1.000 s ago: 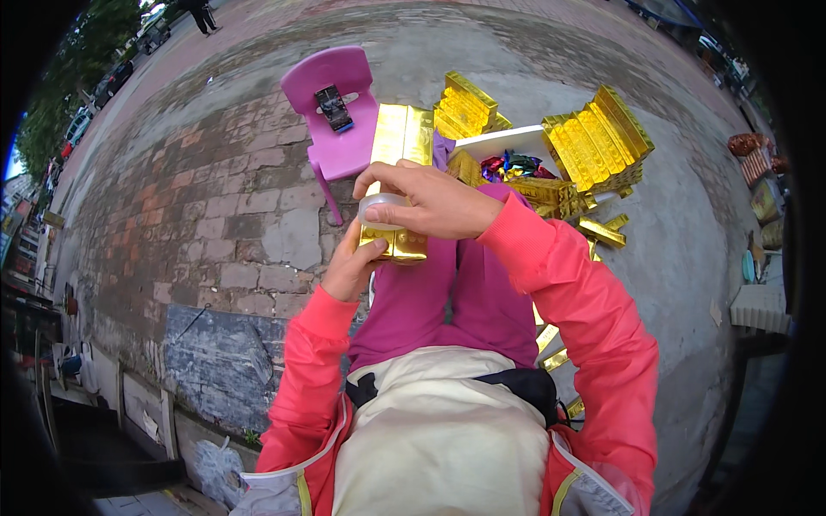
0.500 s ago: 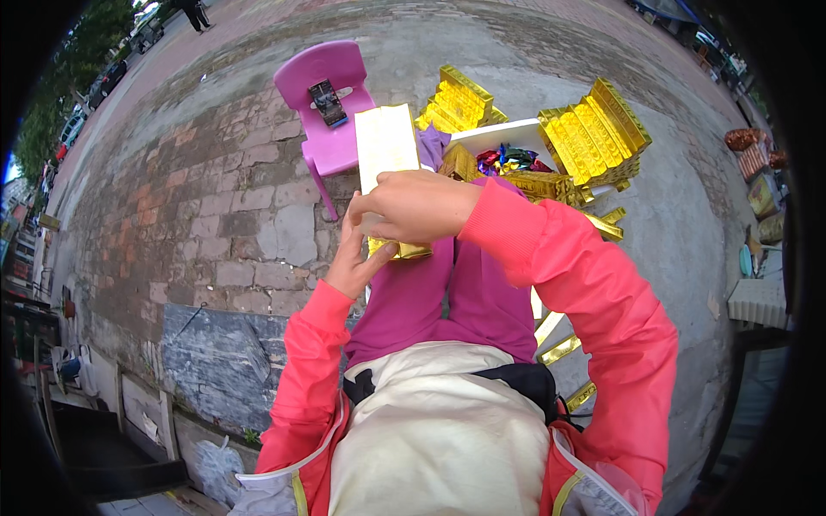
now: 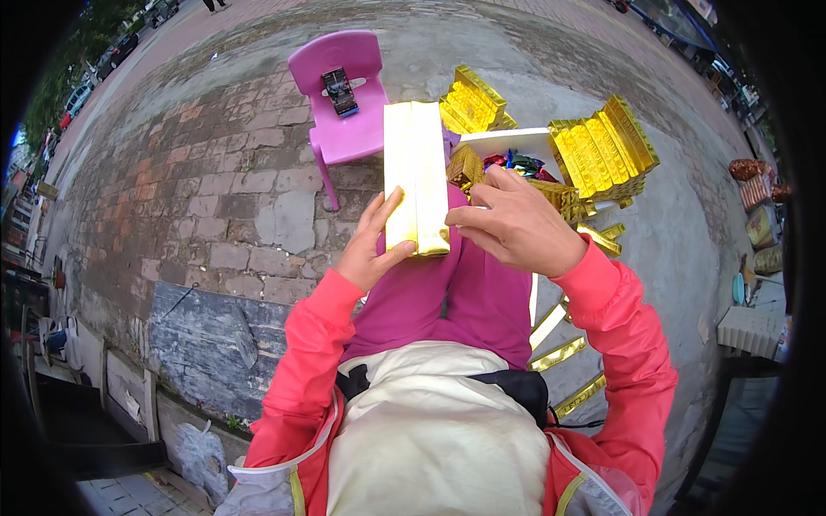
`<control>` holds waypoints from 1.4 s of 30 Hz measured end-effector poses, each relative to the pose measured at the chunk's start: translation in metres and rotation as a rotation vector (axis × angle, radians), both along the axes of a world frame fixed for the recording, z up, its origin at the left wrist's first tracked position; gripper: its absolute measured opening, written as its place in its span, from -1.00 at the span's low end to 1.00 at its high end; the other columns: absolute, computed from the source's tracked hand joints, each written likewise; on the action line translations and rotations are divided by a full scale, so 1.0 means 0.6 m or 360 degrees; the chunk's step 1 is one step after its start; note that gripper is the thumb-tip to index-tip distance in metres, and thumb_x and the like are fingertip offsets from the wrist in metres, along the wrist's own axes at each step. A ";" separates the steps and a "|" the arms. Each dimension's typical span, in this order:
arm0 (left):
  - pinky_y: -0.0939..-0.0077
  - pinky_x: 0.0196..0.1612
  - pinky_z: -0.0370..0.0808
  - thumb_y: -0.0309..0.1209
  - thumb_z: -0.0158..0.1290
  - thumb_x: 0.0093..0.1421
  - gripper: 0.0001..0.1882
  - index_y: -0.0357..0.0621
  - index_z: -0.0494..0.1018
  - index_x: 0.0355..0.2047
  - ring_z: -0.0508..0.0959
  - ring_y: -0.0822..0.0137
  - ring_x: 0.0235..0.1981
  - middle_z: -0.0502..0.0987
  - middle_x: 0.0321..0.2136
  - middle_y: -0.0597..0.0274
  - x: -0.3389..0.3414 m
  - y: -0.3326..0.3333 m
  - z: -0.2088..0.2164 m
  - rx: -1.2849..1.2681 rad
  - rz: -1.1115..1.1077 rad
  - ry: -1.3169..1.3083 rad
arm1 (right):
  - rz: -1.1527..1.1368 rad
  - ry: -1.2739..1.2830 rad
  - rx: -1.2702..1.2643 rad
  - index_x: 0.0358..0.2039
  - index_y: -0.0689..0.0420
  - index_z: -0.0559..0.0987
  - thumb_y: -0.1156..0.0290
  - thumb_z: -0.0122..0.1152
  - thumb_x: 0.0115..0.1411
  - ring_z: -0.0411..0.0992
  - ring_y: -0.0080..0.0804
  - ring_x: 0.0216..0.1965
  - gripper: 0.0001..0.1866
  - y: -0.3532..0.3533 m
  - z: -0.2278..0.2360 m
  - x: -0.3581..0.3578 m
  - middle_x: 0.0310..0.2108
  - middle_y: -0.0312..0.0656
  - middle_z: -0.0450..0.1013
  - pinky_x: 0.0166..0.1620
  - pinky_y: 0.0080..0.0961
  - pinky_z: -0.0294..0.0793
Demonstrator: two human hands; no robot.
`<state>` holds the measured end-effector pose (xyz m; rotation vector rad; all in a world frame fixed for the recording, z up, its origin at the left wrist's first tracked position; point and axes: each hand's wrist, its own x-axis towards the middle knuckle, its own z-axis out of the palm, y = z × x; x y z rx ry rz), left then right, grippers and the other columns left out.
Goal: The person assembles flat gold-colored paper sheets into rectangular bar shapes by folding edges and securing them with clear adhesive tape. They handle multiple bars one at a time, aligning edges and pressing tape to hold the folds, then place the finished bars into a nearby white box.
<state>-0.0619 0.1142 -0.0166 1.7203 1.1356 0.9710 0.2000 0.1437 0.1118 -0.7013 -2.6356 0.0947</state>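
Note:
A long, shiny gold foil-covered box (image 3: 415,163) lies lengthwise over my knees, pointing away from me. My left hand (image 3: 372,249) grips its near left side, fingers along the edge and thumb at the near end. Beside its near right edge, my right hand (image 3: 516,225) is closed with fingers curled and bent. Those fingertips come up to the box's edge; whether they touch it or pinch anything small is hidden. Just past the right hand lie crumpled pieces of coloured foil (image 3: 520,163) in a gold-patterned container (image 3: 557,199).
Ridged gold stacks stand ahead right, one (image 3: 602,150) nearer and another (image 3: 475,101) farther off. A pink plastic chair (image 3: 348,138) holds a phone (image 3: 339,91). Flat gold strips (image 3: 559,353) lie right of my legs. A dark board (image 3: 215,344) rests on the brick ground to the left.
My right hand has moved from over the box's near end to its right side, uncovering the top. The left hand now lies along the left edge. The view has shifted slightly.

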 end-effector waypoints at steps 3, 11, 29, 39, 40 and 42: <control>0.20 0.45 0.05 -0.22 0.22 0.28 -0.13 0.00 0.03 0.49 -0.03 -0.07 0.50 0.05 0.44 -0.21 -0.002 -0.001 -0.009 -0.0005 -0.0033 -0.0086 | -0.0053 0.0013 0.0042 -0.23 0.00 0.64 0.40 0.36 0.09 0.34 -0.21 -0.22 -0.81 -0.003 -0.001 0.022 -0.42 -0.27 0.36 -0.16 -0.27 0.37; 0.28 0.40 0.18 -0.38 0.19 0.32 -0.12 -0.01 -0.07 0.51 0.08 0.15 0.46 0.05 0.44 -0.07 -0.006 0.007 -0.025 -0.0112 -0.0150 -0.0376 | -0.0115 0.0031 0.0091 -0.20 -0.02 0.68 0.38 0.35 0.10 0.33 -0.21 -0.21 -0.78 -0.012 -0.027 0.033 -0.42 -0.27 0.35 -0.13 -0.28 0.36; 0.22 0.31 0.38 -0.51 0.34 0.13 0.06 -0.08 -0.13 0.47 0.28 0.11 0.35 0.05 0.38 0.05 -0.010 -0.003 0.025 -0.0463 0.0044 -0.0494 | -0.0050 0.0011 0.0248 -0.45 0.01 0.64 0.35 0.31 0.08 0.37 -0.32 -0.19 -0.95 0.017 -0.024 0.005 -0.45 -0.33 0.43 -0.11 -0.35 0.33; 0.12 0.40 0.20 -0.19 0.43 0.04 -0.11 0.11 0.29 0.37 -0.02 -0.24 0.48 -0.13 0.43 -0.40 0.023 0.021 0.086 0.0178 -0.0092 0.0566 | -0.0133 -0.0074 0.0143 -0.41 0.07 0.65 0.43 0.27 0.06 0.36 -0.24 -0.19 -0.93 -0.022 -0.016 0.039 -0.46 -0.26 0.41 -0.12 -0.33 0.36; 0.12 0.38 0.23 -0.19 0.44 0.02 -0.10 0.09 0.31 0.36 -0.02 -0.25 0.48 -0.15 0.43 -0.42 0.030 0.025 0.091 0.0184 -0.0025 0.0616 | -0.0139 -0.0069 0.0144 -0.40 0.07 0.65 0.43 0.27 0.05 0.36 -0.24 -0.19 -0.92 -0.024 -0.017 0.039 -0.45 -0.25 0.40 -0.12 -0.32 0.36; 0.13 0.36 0.27 -0.17 0.47 -0.02 -0.11 0.08 0.35 0.33 0.04 -0.27 0.46 -0.18 0.43 -0.43 0.058 0.022 0.085 0.0309 0.0104 0.0629 | -0.0128 -0.0071 0.0138 -0.38 0.08 0.65 0.44 0.27 0.05 0.36 -0.24 -0.20 -0.90 -0.027 -0.017 0.038 -0.45 -0.25 0.40 -0.12 -0.32 0.36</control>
